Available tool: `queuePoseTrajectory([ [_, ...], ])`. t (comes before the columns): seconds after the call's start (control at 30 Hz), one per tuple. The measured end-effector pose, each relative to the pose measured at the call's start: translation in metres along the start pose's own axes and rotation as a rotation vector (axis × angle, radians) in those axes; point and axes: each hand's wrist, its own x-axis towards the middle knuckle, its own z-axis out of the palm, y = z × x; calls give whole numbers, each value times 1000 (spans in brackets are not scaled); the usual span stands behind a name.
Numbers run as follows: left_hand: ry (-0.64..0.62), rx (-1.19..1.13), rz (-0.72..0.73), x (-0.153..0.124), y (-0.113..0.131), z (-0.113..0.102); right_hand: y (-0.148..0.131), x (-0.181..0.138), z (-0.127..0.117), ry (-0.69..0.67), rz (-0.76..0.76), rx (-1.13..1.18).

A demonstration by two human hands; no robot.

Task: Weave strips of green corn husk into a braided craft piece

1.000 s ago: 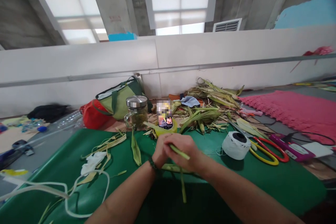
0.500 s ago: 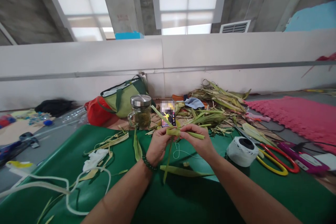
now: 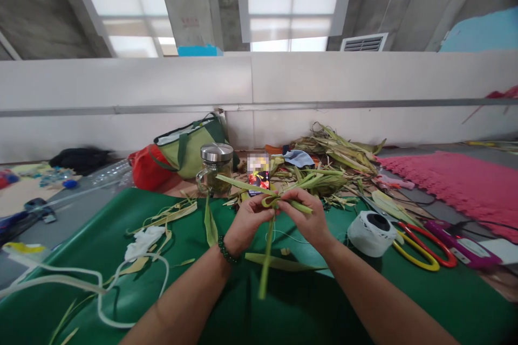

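Green corn husk strips (image 3: 266, 259) are pinched between my two hands above the green mat (image 3: 194, 302). My left hand (image 3: 247, 223), with a dark beaded bracelet at the wrist, is closed on them from the left. From the other side my right hand (image 3: 305, 215) grips the same strips with thumb and fingers. A small loop shows between the fingertips; one strip sticks out to the upper left, one to the right, and one hangs down. Below lies a loose husk leaf (image 3: 283, 262) on the mat. A phone (image 3: 258, 179) with a lit screen stands just behind the hands.
A lidded glass mug (image 3: 217, 170) and a green bag (image 3: 194, 145) stand at the back left. Piled husks (image 3: 332, 156) lie behind. To the right are a white thread roll (image 3: 372, 233), scissors (image 3: 429, 250) and a purple device (image 3: 465, 245). White cord (image 3: 101, 302) curls at left.
The upper strip has swung lower toward the left, and the hanging strip now shows broader and straighter. A loop has appeared between the fingertips. Both hands keep their grip.
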Motion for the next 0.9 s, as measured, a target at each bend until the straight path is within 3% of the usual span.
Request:
queuePoseTrajectory([
  [0.23,149,-34,26,0,-7,4,-5,-7,6,-27,-70,49],
  [0.43,285,-69,-63,4,0,-2,15,8,-3,-120,141,52],
  [0.5,304,-57,-99,6,1,-5,18,12,-10,-139,132,-96],
  [0.57,312,-46,-126,8,0,-8,13,11,-15,-48,-39,-367],
  [0.63,308,-51,-130,10,-2,-9,1,5,-16,-19,-321,-584],
  [0.73,266,-55,-112,10,-5,-8,-16,-6,-6,-285,-679,-690],
  [0.8,221,-43,-101,8,-5,-5,-19,-11,2,-407,-767,-717],
  [0.9,146,37,-96,5,-4,-1,-15,-13,11,-394,-737,-633],
])
